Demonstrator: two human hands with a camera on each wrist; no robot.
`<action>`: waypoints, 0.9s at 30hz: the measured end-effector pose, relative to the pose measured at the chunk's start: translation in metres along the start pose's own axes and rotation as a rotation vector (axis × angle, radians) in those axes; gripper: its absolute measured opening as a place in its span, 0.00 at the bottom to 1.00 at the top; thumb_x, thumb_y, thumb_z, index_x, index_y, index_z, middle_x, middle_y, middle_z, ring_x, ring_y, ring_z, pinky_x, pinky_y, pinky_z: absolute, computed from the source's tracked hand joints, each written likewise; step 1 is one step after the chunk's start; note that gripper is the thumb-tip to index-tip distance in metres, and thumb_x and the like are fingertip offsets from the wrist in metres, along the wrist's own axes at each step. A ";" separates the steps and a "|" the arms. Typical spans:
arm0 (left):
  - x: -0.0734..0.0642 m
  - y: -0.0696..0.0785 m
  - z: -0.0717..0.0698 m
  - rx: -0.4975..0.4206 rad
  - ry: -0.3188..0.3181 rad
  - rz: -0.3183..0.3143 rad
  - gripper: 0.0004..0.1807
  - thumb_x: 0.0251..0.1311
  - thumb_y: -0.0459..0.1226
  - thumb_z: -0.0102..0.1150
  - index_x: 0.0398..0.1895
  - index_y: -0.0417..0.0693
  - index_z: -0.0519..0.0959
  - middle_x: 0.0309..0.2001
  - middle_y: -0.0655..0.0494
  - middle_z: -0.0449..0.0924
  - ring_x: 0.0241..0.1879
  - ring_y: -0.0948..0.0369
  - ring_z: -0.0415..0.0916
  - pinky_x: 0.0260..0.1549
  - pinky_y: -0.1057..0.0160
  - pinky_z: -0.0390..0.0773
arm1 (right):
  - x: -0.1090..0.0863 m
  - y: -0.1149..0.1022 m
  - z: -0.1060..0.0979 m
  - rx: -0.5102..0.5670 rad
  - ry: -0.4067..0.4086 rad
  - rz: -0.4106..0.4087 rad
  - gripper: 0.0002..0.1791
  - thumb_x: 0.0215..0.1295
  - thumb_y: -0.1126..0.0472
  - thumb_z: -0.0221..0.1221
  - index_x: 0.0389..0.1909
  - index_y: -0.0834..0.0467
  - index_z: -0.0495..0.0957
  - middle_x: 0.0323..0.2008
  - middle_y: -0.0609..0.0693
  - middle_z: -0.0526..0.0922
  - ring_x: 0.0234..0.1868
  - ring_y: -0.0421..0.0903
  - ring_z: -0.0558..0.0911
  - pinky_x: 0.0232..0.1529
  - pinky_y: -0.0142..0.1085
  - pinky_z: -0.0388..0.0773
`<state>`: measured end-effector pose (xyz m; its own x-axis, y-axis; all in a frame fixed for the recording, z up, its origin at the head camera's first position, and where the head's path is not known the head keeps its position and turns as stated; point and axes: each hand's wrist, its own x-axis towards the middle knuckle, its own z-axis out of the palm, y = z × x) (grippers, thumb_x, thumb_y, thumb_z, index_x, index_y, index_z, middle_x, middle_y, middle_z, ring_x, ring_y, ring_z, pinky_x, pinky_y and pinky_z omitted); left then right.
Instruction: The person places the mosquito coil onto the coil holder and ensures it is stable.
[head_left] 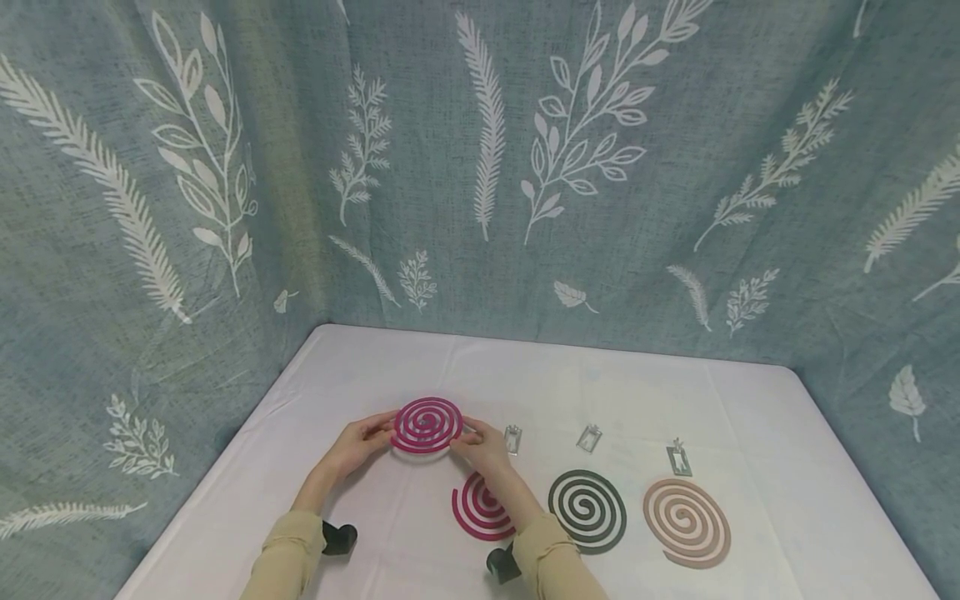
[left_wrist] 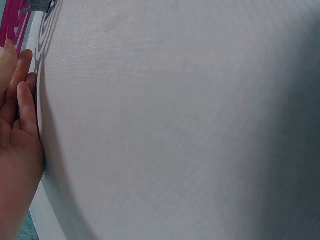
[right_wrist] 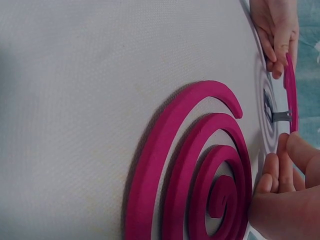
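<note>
A magenta mosquito coil point(head_left: 427, 423) is raised above the tabletop on a small metal stand point(right_wrist: 282, 116), which reaches from under it to the table in the right wrist view. My left hand point(head_left: 360, 446) pinches the coil's left edge, thumb over it and fingers beneath. On the opposite edge, my right hand point(head_left: 483, 452) pinches it between thumb and fingers. A second magenta coil point(right_wrist: 172, 150) lies flat near my right wrist; my forearm covers part of it in the head view.
To the right lie a dark green coil point(head_left: 585, 503) and a tan coil point(head_left: 684, 518). Behind the coils are metal stands: one left point(head_left: 513, 430), one middle point(head_left: 588, 429) and one right point(head_left: 678, 450). A patterned curtain point(head_left: 450, 183) encloses the white table point(head_left: 390, 358).
</note>
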<state>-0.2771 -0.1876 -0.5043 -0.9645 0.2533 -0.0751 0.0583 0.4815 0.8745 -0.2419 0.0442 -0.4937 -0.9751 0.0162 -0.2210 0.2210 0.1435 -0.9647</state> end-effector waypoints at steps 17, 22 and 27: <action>-0.002 -0.007 -0.001 -0.067 -0.007 0.057 0.27 0.64 0.45 0.56 0.62 0.40 0.71 0.51 0.45 0.79 0.51 0.61 0.76 0.53 0.62 0.78 | 0.000 0.002 0.002 -0.018 0.019 0.025 0.29 0.56 0.64 0.64 0.61 0.61 0.71 0.27 0.48 0.84 0.27 0.36 0.74 0.33 0.25 0.70; 0.001 -0.005 0.001 -0.046 -0.014 -0.012 0.25 0.66 0.39 0.53 0.64 0.38 0.68 0.54 0.41 0.77 0.57 0.51 0.73 0.58 0.57 0.75 | 0.000 0.002 0.002 -0.010 0.018 0.019 0.29 0.57 0.64 0.64 0.61 0.62 0.71 0.27 0.48 0.84 0.27 0.36 0.74 0.32 0.25 0.70; -0.001 -0.002 0.001 -0.038 -0.016 -0.006 0.25 0.67 0.37 0.52 0.64 0.36 0.67 0.54 0.40 0.76 0.58 0.47 0.72 0.58 0.54 0.74 | 0.000 0.002 0.002 -0.001 0.012 0.020 0.29 0.57 0.64 0.63 0.61 0.62 0.70 0.27 0.48 0.84 0.26 0.36 0.73 0.32 0.25 0.69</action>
<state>-0.2762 -0.1881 -0.5062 -0.9604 0.2643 -0.0881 0.0423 0.4511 0.8914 -0.2418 0.0427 -0.4960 -0.9706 0.0315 -0.2388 0.2408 0.1442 -0.9598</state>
